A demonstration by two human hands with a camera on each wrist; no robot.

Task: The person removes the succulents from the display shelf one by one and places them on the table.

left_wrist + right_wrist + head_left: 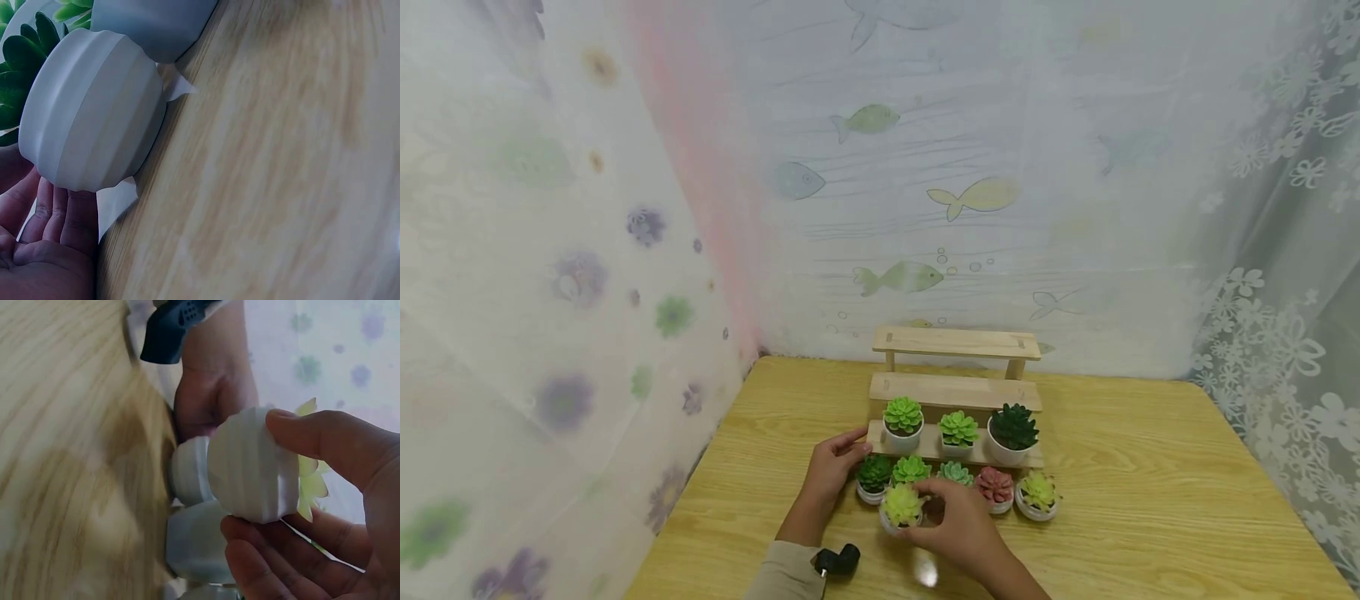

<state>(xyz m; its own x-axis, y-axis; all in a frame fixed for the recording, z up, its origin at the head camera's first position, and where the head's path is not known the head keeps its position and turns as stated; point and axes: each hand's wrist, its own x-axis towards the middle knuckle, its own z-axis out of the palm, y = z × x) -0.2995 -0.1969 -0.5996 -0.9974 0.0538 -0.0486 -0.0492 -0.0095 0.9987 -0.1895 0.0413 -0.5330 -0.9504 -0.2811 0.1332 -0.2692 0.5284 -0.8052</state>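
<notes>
Right hand (957, 518) pinches a yellow potted plant (901, 506), left hand (832, 468), grip unclear, is at the stand's (955, 342) left edge, and a low swing could topple the dark-green plant (874, 472)!

Patterned curtains (1037, 100) on three sides of a wooden table (1150, 467)
Fish (874, 119) mark the back; purple and green flowers (565, 402) the left; white flowers (1307, 172) the grey right; a bright reflection (926, 571) shines near the front.

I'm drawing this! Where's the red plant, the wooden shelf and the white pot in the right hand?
Red plant (995, 483), head view: on its leaves.
Wooden shelf (955, 342), head view: on its top board.
Held white pot (250, 469), right wrist view: its side.
</notes>
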